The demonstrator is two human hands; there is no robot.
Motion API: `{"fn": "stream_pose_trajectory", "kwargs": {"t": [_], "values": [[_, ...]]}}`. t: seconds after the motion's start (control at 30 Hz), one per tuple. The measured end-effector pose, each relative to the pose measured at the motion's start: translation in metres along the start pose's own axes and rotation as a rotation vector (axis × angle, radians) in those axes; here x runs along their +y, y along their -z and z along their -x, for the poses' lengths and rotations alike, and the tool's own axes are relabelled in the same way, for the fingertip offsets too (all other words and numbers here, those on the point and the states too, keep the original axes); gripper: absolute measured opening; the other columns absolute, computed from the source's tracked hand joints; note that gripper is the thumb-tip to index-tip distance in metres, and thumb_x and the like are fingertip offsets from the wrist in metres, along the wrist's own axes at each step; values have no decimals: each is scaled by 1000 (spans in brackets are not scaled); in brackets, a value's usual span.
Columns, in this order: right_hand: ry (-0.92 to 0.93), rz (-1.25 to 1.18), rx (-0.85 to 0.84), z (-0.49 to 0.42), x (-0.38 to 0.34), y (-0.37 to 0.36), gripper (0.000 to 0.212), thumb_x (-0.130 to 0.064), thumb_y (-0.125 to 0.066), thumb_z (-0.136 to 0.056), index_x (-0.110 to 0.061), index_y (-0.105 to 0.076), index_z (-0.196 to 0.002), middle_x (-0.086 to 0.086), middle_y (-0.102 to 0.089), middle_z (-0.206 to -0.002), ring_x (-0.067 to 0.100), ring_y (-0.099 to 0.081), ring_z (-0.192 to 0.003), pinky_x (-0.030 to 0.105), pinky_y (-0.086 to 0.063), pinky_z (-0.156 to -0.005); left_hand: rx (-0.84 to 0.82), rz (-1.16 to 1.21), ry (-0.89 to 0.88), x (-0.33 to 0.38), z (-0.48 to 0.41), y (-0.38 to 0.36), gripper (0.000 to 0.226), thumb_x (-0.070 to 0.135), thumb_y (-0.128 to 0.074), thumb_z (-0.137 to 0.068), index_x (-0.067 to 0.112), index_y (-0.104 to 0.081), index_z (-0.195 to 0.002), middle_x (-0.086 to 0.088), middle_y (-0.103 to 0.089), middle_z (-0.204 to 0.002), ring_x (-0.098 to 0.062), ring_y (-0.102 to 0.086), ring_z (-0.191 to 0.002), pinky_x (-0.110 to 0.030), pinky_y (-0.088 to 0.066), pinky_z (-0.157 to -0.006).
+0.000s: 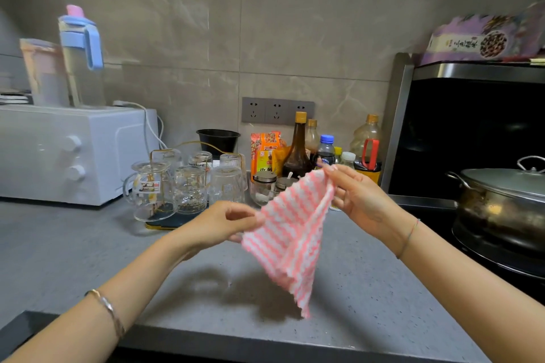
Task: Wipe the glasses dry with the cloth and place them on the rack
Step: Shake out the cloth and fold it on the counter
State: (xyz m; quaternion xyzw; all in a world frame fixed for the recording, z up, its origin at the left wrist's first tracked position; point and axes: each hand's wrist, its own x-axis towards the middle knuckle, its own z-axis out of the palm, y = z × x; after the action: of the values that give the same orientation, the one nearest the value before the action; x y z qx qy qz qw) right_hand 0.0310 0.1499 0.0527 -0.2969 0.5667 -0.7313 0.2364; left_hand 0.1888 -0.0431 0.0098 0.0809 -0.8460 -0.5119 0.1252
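Pink-and-white striped cloth (292,233) hangs between two sets of pinching fingertips. We see the fingers (244,216) of the left hand (224,224) closed against the thumb on the cloth's left corner. The fingers (333,171) of the right hand (359,197) pinch its top corner, higher up and farther from us. From those two grips the cloth droops in a loose triangle, its lowest corner hanging free above the grey countertop (368,289), where it casts a shadow. A metal bracelet (109,309) circles the left forearm, and a thin string (408,237) circles the right wrist. Behind the left hand, well apart from the cloth, we find the glasses (190,186) clustered in a gold wire rack (188,144) on a dark tray (171,222), with a clear glass pitcher (150,186) at their left front. A white oven (59,153) sits left of the rack. Sauce bottles (298,147) and small jars (264,186) line the wall behind the right hand, and a lidded steel pot (501,200) stands on the stove at right.
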Motion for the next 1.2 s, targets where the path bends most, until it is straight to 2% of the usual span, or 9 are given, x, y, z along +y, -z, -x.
{"fn": "stream_pose_trajectory", "kwargs": {"t": [0.17, 0.3, 0.43, 0.6, 0.77, 0.83, 0.9, 1.07, 1.2], "values": [[113, 76, 59, -22, 4, 12, 9, -19, -53, -96, -14, -60, -96, 8, -67, -103, 18, -63, -97, 24, -49, -85, 348, 193, -81, 7, -35, 12, 11, 32, -59, -94, 29, -70, -97, -1, -69, -99, -16, -62, -89, -26, -50, -72], [100, -16, 44, -18, 12, 19, 11, -17, -49, -98, -15, -60, -102, 7, -66, -112, 18, -63, -103, 30, -48, -96, 421, 177, -204, 18, -38, 10, 13, 32, -62, -92, 23, -70, -98, 6, -68, -90, -7, -62, -82, -21, -49, -70], [-72, 14, 2, 21, 48, 37, 21, -18, -59, -88, -8, -59, -107, 10, -68, -101, 16, -67, -84, 23, -54, -79, 189, 44, -121, -9, -1, -7, 8, 24, -67, -88, 21, -73, -92, 10, -71, -75, -2, -61, -68, -17, -47, -62], [-349, 19, -172, 84, 92, 58, 54, -30, -94, -45, -12, -64, -85, 12, -66, -88, 14, -64, -66, 22, -53, -59, -133, 23, -4, -47, 43, -43, 9, 14, -70, -85, 21, -71, -79, 14, -72, -71, 5, -61, -66, -12, -46, -66], [-408, 24, -233, 101, 105, 68, 49, -20, -94, -49, -15, -62, -87, 15, -58, -82, 14, -58, -56, 24, -52, -50, -208, 9, 22, -57, 50, -48, 12, 21, -73, -80, 29, -76, -72, 15, -72, -73, 7, -60, -68, -11, -46, -66], [-387, 25, -234, 101, 107, 69, 48, -17, -90, -54, -13, -59, -91, 12, -60, -74, 13, -57, -52, 25, -52, -49, -260, 0, 54, -59, 48, -43, 3, 34, -75, -74, 34, -77, -75, 10, -74, -80, 0, -62, -73, -17, -48, -70], [-357, 65, -199, 98, 109, 69, 53, -18, -88, -56, -12, -58, -100, 10, -66, -76, 15, -59, -57, 24, -51, -53, -266, 30, 100, -61, 44, -37, 16, 43, -75, -67, 34, -78, -80, 6, -73, -80, -7, -59, -72, -25, -45, -68], [-248, 276, -21, 82, 111, 67, 26, 0, -70, -79, -8, -61, -103, 8, -57, -71, 13, -52, -60, 18, -45, -53, -122, -149, 17, -63, 12, -32, 13, 15, -72, -85, 28, -73, -86, 0, -74, -86, 2, -62, -69, -12, -47, -65], [-188, 483, 51, 74, 114, 65, 17, 5, -64, -85, -9, -62, -95, 9, -63, -74, 8, -56, -55, 16, -47, -50, -112, -355, -22, -75, -9, -43, 11, 19, -67, -90, 30, -70, -91, 11, -70, -86, 3, -59, -67, -10, -43, -63]]}}
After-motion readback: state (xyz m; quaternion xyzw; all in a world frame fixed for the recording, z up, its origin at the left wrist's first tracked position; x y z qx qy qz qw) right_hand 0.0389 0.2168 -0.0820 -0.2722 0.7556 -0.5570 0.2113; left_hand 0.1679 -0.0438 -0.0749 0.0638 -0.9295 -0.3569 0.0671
